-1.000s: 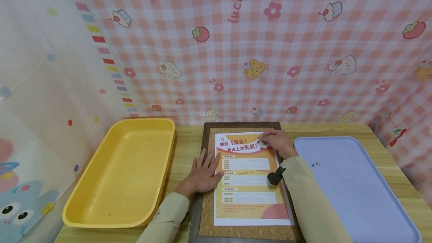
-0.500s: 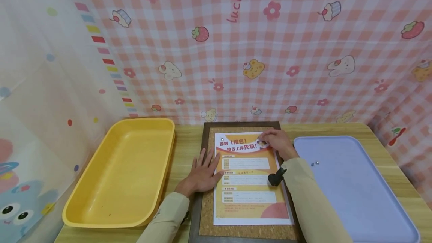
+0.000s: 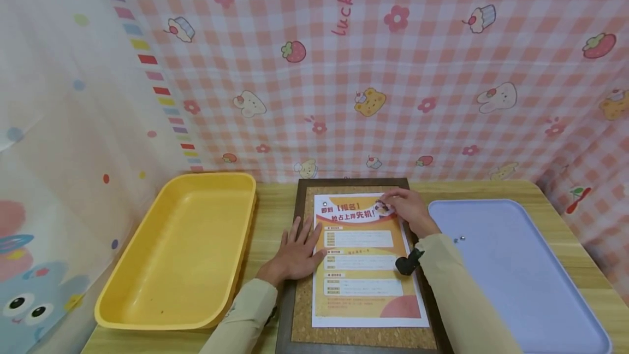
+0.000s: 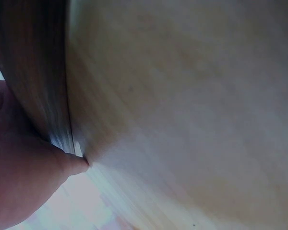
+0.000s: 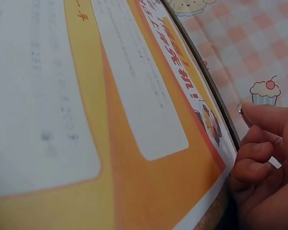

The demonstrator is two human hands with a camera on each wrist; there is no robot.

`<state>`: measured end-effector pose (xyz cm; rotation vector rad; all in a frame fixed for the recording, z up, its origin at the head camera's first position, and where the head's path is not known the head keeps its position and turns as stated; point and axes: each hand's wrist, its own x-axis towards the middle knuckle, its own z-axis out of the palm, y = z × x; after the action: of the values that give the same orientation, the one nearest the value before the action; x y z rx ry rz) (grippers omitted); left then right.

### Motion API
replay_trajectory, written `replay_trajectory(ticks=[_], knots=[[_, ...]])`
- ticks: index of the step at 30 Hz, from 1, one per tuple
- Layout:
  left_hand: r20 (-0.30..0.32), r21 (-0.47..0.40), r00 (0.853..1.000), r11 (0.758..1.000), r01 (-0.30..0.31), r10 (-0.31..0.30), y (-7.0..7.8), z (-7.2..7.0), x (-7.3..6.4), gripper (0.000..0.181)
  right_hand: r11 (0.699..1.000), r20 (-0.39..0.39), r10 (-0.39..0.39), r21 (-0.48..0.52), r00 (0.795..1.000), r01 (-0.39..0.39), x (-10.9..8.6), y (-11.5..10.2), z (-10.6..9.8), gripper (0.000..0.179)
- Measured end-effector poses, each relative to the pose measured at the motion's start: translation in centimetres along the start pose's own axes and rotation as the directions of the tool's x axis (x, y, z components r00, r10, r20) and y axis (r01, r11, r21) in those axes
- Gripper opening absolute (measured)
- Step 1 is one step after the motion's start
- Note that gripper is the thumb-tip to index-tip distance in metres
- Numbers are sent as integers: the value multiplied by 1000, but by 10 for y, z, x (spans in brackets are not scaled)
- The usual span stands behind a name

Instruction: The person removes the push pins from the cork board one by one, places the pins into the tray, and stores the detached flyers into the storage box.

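A printed poster (image 3: 363, 250) lies on a cork board (image 3: 302, 321), a silvery stud (image 3: 325, 204) at its upper left. By its upper right corner, the right hand (image 3: 410, 212) pinches a small shiny piece (image 5: 240, 109) (shape hard to make out). The left hand (image 3: 294, 255), fingers spread, rests across the board's frame and the poster's edge. The board sits on the desk (image 3: 271, 206) between a yellow tray (image 3: 179, 266) and a pale blue tray (image 3: 516, 283) with tiny shiny bits (image 3: 462, 238); checked cloth (image 3: 319, 78) hangs behind.
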<state>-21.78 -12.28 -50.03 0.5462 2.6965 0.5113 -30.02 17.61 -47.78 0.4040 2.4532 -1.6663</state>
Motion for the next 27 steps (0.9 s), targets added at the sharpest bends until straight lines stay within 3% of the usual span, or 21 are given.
replay_trajectory(ticks=[16,27], knots=[[-12,-7,1000,1000,-6,6,-1,3,3,68,998,46,-17,57,999,14,-9,3,-6,22],[-14,0,1000,1000,-10,10,11,-10,-8,67,996,92,-45,76,995,38,-15,5,-13,26]])
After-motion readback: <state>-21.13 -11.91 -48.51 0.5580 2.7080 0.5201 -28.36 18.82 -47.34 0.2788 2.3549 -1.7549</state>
